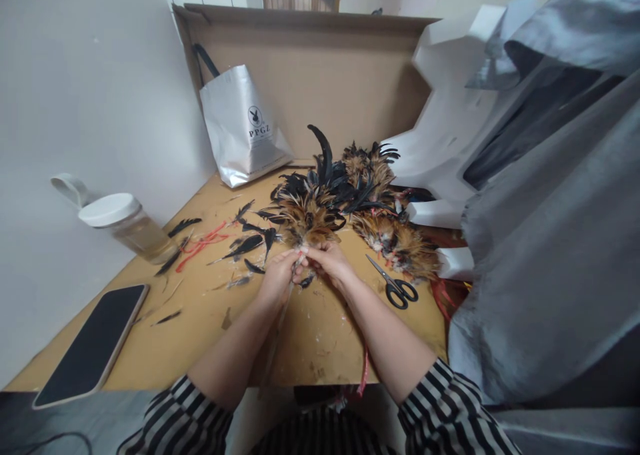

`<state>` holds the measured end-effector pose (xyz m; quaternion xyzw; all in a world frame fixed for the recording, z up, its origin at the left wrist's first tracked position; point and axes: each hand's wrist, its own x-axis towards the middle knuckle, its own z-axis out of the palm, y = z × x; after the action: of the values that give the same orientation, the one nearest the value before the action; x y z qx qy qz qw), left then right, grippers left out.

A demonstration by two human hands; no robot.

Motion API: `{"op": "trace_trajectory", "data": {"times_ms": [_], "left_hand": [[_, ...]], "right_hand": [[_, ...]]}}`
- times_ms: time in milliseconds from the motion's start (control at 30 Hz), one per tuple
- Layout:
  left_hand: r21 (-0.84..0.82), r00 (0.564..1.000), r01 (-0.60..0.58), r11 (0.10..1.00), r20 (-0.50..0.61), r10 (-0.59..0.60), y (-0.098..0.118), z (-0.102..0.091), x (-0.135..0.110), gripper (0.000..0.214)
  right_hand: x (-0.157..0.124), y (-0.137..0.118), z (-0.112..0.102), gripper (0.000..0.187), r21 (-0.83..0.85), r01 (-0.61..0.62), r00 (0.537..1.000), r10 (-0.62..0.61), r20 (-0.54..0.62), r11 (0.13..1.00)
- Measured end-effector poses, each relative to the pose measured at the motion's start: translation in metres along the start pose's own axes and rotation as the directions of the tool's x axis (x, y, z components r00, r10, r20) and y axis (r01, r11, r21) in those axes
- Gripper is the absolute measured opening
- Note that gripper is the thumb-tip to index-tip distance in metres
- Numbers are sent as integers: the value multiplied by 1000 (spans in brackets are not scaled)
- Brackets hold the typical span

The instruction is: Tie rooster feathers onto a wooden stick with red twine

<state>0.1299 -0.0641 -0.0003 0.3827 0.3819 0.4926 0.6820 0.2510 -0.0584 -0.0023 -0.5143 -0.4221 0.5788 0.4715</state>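
Both hands meet at the middle of the table, at the base of a bunch of brown and black feathers [307, 215]. My left hand [281, 272] pinches the stem end, where a pale strand hangs down toward the table's front edge. My right hand [327, 260] has thumb and fingers closed on the same base from the other side. A bit of red shows between the fingertips. To the right lie black-handled scissors [395, 285], blades pointing up and left. More bundled feathers [400, 245] lie behind them.
Loose black feathers [245, 245] and red ties [203, 245] are scattered at left. A lidded jar [133, 225] and a phone [93, 345] stand and lie along the left side. A silver bag [240, 132] leans at the back against cardboard [325, 75]. Grey cloth [545, 275] hangs at right.
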Motion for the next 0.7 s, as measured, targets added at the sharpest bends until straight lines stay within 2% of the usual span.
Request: {"op": "trace_trajectory", "data": {"times_ms": [200, 467, 700], "left_hand": [[24, 1000, -23, 999, 0, 23, 3, 2, -3, 19], [20, 1000, -22, 1000, 9, 22, 5, 3, -5, 20], [66, 998, -53, 996, 22, 52, 5, 4, -5, 23]], "right_hand": [[-2, -1, -1, 44, -4, 24, 996, -24, 91, 1000], [-3, -3, -1, 45, 147, -46, 988, 23, 152, 988], [-3, -3, -4, 46, 162, -71, 978, 36, 205, 984]]}}
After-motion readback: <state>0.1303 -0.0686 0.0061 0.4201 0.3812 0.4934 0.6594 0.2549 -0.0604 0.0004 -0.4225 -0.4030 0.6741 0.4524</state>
